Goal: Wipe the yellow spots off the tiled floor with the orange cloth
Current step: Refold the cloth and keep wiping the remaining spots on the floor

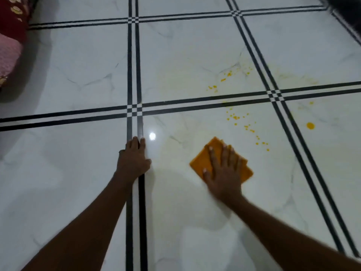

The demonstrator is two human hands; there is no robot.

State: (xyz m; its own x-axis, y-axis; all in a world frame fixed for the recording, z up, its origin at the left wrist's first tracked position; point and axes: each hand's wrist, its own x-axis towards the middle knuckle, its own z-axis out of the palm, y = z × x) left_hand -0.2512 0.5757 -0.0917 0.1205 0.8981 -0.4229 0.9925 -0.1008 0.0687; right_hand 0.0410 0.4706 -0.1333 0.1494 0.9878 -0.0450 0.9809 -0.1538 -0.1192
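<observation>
Dim, cool light from above leaves one small white glare spot (152, 136) on the glossy tiled floor (195, 55) beside my left hand (134, 159), my arms throw soft shadows, my right hand (224, 173) is slightly motion-blurred, and the tile lines bow toward the frame's edges.

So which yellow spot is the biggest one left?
The lone round yellow spot on the tile right of the orange cloth, past the black double line; the rest are small specks.

Dark red fabric with pale floral print (13, 14) at far-left edge, pink knitted textile (8, 53) directly below it
</observation>
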